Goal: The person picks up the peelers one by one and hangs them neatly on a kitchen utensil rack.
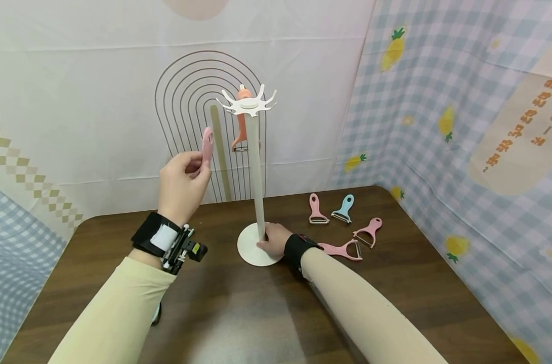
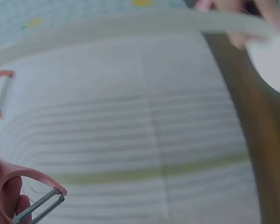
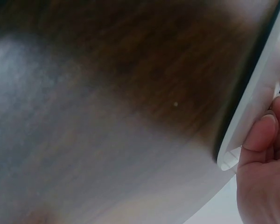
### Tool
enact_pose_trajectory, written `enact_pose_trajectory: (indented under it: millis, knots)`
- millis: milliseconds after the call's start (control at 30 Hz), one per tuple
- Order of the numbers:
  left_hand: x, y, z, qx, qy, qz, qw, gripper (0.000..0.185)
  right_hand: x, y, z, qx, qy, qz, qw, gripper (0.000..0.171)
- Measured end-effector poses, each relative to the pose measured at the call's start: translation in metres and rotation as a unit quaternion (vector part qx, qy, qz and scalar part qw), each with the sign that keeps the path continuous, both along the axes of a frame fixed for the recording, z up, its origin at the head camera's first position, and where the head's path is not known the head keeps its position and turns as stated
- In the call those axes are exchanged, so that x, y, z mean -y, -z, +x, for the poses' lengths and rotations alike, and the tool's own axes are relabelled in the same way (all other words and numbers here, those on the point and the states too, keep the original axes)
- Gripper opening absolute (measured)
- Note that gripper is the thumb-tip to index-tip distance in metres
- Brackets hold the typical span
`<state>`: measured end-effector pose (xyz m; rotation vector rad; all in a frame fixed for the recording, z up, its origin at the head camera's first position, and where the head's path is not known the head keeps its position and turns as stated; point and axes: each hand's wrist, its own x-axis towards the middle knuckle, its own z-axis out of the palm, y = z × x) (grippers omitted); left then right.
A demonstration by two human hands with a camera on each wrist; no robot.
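Note:
My left hand (image 1: 183,184) is raised left of a white stand and pinches a pink peeler (image 1: 207,145) by its handle. In the left wrist view the peeler's forked head and metal blade (image 2: 39,205) show past the fingers. The white rack stand (image 1: 255,172) is upright, with curved hooks (image 1: 250,104) round its top. An orange peeler (image 1: 241,129) hangs at the back of those hooks, partly hidden by the pole. My right hand (image 1: 276,239) grips the foot of the stand, low by the pole and the round base (image 1: 250,252).
Right of the stand lie several peelers: a pink one (image 1: 314,208), a blue one (image 1: 344,207), and more pink ones (image 1: 370,231) near my right wrist. A dark object (image 1: 157,314) is mostly hidden under my left forearm. Cloth walls (image 1: 303,101) border the brown table (image 1: 221,313).

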<state>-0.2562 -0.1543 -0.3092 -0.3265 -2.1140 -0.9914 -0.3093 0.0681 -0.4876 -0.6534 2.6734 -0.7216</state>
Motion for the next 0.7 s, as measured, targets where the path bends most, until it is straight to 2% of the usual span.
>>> enact_pose_trajectory:
  millis: [200,400,533,700]
  knots:
    - [-0.015,-0.025,-0.001,0.003,0.022,0.048,0.9986,0.019,0.0,0.003,-0.001,-0.015,-0.005,-0.002,1.0,0.037]
    - [-0.023,-0.039,-0.002,-0.007,0.054,0.086,0.9948,0.016,0.0,0.002,0.0,-0.011,-0.004,-0.004,1.0,0.036]
    - [-0.027,-0.046,-0.002,-0.006,0.069,0.093,0.9932,0.017,0.0,0.0,0.001,-0.009,-0.005,-0.001,1.0,0.037]
    - [-0.029,-0.055,-0.002,-0.011,0.073,0.086,0.9936,0.019,0.0,-0.002,0.002,-0.002,-0.001,-0.005,1.0,0.037]
